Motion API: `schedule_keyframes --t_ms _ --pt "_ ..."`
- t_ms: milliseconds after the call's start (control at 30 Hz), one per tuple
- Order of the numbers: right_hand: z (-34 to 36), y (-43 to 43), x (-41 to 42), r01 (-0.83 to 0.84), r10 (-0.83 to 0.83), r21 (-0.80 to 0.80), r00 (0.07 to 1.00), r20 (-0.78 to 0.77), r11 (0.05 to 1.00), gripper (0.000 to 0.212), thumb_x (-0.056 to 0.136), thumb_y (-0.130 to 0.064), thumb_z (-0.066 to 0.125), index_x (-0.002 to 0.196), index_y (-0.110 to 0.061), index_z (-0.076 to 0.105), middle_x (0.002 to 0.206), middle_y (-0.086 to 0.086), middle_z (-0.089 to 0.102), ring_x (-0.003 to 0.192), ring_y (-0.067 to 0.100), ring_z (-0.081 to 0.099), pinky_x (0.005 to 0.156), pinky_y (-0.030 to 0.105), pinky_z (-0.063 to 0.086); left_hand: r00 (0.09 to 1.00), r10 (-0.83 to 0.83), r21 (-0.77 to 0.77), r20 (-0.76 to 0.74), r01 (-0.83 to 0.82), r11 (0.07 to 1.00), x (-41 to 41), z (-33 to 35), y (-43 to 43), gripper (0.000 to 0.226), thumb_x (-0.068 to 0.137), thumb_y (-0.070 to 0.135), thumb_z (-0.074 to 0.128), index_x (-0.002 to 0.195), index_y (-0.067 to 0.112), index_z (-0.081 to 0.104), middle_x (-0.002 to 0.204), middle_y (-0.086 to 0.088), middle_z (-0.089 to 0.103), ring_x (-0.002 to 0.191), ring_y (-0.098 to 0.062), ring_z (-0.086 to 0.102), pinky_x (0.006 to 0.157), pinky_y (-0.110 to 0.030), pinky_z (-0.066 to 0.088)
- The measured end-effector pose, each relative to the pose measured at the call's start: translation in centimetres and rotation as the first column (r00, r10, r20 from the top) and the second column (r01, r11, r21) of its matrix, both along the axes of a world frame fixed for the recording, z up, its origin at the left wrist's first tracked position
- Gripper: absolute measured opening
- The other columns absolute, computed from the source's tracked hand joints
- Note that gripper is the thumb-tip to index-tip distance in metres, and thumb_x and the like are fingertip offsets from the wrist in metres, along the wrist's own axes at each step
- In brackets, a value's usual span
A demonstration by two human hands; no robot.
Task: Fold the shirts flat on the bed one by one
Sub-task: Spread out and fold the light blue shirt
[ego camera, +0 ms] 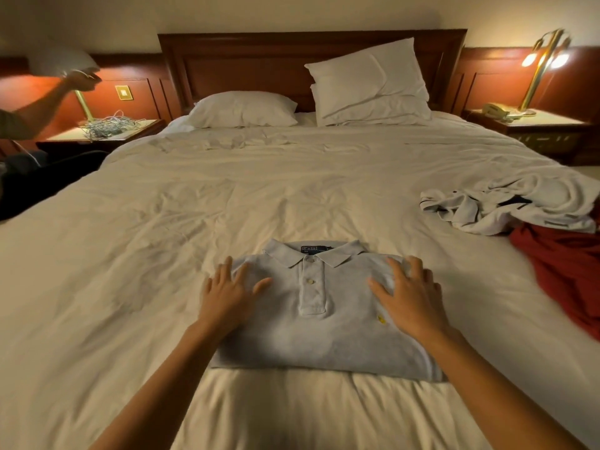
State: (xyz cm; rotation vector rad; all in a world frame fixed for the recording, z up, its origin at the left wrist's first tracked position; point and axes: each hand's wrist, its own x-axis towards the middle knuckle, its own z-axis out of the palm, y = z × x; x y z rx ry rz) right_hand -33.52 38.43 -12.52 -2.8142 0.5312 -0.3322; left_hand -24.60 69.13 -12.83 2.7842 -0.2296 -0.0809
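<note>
**Bed layout, foot to headboard**

On the bed (227, 206), the folded shirt (324, 332) lies at 6 o'clock, collar toward 12. The left hand (227, 293) rests on its 9 o'clock side, the right hand (409, 293) on its 3 o'clock side. At 3 o'clock on the bed lies a crumpled shirt (506, 209), touching another loose shirt (565, 274) toward 4. A flat pillow (243, 108) sits at 12 and stacked pillows (370, 82) at 1, before the headboard (246, 63). The left bedside worktop (65, 134) at 10 carries cables (104, 126). The right bedside worktop (552, 120) at 2 carries a telephone (495, 111) and a lamp (535, 69).
</note>
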Motion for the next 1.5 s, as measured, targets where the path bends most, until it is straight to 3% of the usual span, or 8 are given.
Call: schedule_keyframes --t_ms 133,400,567,700,900,1200,1300,1500 --pt "-1.1 0.0 5.4 -0.075 0.086 0.124 0.992 -0.087 0.989 0.076 0.096 -0.067 0.035 0.158 -0.027 0.018 0.164 0.005 0.017 0.148 0.029 0.018 0.117 0.046 0.02 0.998 -0.061 -0.111 -0.033 0.057 0.992 3.2 -1.1 -2.5 0.081 0.095 0.069 0.031 0.159 0.023 0.014 0.168 -0.007 0.004 0.154 -0.024 -0.004 0.124 -0.044 -0.004" --pt "-1.8 -3.9 12.2 -0.186 0.2 0.075 0.931 -0.306 0.98 0.122 0.037 -0.108 0.035 0.131 -0.032 0.052 0.127 -0.006 0.064 0.115 0.019 0.06 0.088 0.035 0.039 0.97 -0.091 0.028 -0.227 0.1 0.995 11.7 -0.3 -2.3 0.096 0.046 0.093 0.066 0.115 0.026 0.065 0.115 0.002 0.067 0.098 -0.018 0.061 0.084 -0.033 0.045" --pt "-1.5 -5.5 14.3 -0.215 0.329 0.31 0.861 -0.387 0.926 0.091 0.022 -0.097 0.065 0.078 -0.026 0.065 0.07 -0.017 0.068 0.062 -0.003 0.062 0.053 0.018 0.039 0.863 -0.202 -0.068 -0.464 0.193 0.979 15.2 -0.4 -2.3 0.061 0.043 0.075 0.083 0.081 0.027 0.074 0.075 0.017 0.072 0.073 0.0 0.067 0.066 -0.02 0.05" --pt "-0.3 -5.2 14.2 -0.245 0.428 0.401 0.772 -0.47 0.883 0.066 0.045 -0.074 0.083 0.076 -0.018 0.067 0.072 -0.007 0.069 0.067 0.007 0.064 0.058 0.025 0.047 0.797 -0.277 -0.215 -0.537 0.189 0.958 14.6 0.6 -1.5 0.041 0.06 0.053 0.09 0.088 0.026 0.077 0.084 0.012 0.076 0.083 -0.007 0.071 0.078 -0.024 0.055" --pt "11.5 -4.1 14.5 -0.286 0.507 0.5 0.77 -0.388 0.817 0.05 0.056 -0.06 0.089 0.068 -0.028 0.052 0.058 -0.016 0.054 0.055 -0.001 0.05 0.052 0.016 0.036 0.857 -0.316 -0.332 -0.407 0.183 0.925 13.7 11.3 0.9 0.033 0.066 0.042 0.09 0.08 0.016 0.075 0.068 0.003 0.067 0.061 -0.003 0.054 0.061 -0.022 0.042" --pt "37.1 2.2 18.4 -0.434 0.51 0.333 0.839 -0.188 0.837 0.037 0.053 -0.058 0.08 0.071 -0.028 0.069 0.063 -0.006 0.068 0.058 0.009 0.067 0.048 0.031 0.054 0.968 -0.25 -0.394 0.03 0.241 0.887 15.8 34.6 8.0 0.023 0.064 0.047 0.09 0.068 0.035 0.071 0.059 0.016 0.063 0.054 0.005 0.048 0.052 -0.017 0.04" --pt "44.5 6.2 18.3 -0.435 0.464 0.211 0.878 -0.115 0.875 0.038 0.059 -0.06 0.077 0.082 -0.031 0.07 0.075 -0.003 0.07 0.069 0.018 0.068 0.057 0.04 0.059 0.949 -0.224 -0.396 0.222 0.298 0.869 16.4 41.2 11.3 0.038 0.062 0.052 0.088 0.069 0.019 0.07 0.061 0.001 0.062 0.058 0.0 0.04 0.056 -0.028 0.04" --pt "51.8 14.4 15.6 -0.44 0.442 0.035 0.895 -0.064 0.897 0.032 0.069 -0.051 0.078 0.091 -0.029 0.07 0.087 -0.001 0.071 0.082 0.021 0.066 0.072 0.038 0.054 0.878 -0.35 -0.389 0.325 0.462 0.797 14.2 49.2 18.9 0.02 0.063 0.049 0.084 0.074 0.038 0.071 0.066 0.014 0.064 0.059 0.003 0.046 0.057 -0.015 0.04"
